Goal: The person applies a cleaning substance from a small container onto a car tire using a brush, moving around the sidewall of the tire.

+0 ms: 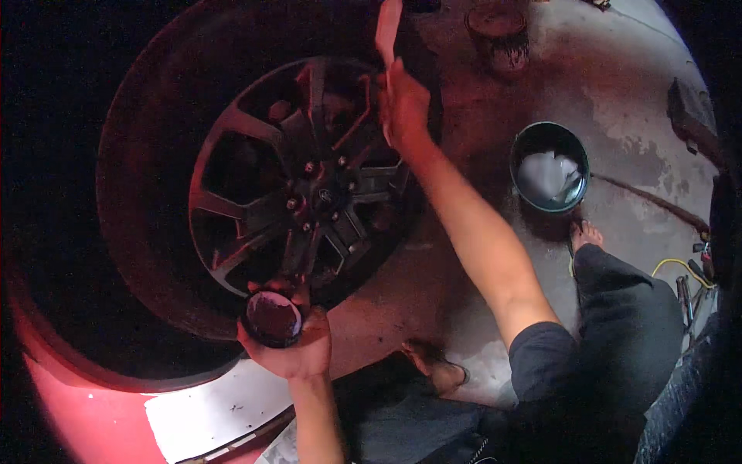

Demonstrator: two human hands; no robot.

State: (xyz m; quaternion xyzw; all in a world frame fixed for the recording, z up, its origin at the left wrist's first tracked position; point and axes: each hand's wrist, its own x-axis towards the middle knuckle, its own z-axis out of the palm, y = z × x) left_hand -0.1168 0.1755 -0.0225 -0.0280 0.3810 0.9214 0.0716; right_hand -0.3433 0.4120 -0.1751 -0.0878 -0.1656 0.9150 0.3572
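My left hand point(295, 348) holds a small round open container point(271, 318) with dark contents and a pale patch on its inner wall, just below the wheel rim. Higher up, my right hand point(406, 104) grips a flat, pale-looking tool point(388, 29) by its handle, its wide end pointing up past the frame's top edge; its exact kind cannot be told. Behind both hands stands a vehicle's multi-spoke alloy wheel point(324, 196) with lug nuts, inside a dark tyre point(145, 232). Red light falls over the wheel and my hands.
A dark bucket point(516, 174) with pale material inside stands right of my right forearm. Behind it is a stained can point(504, 46). My bare feet rest on the concrete floor. Tools and a yellow cable point(678, 261) lie at right. The vehicle's body panel point(214, 406) curves below the tyre.
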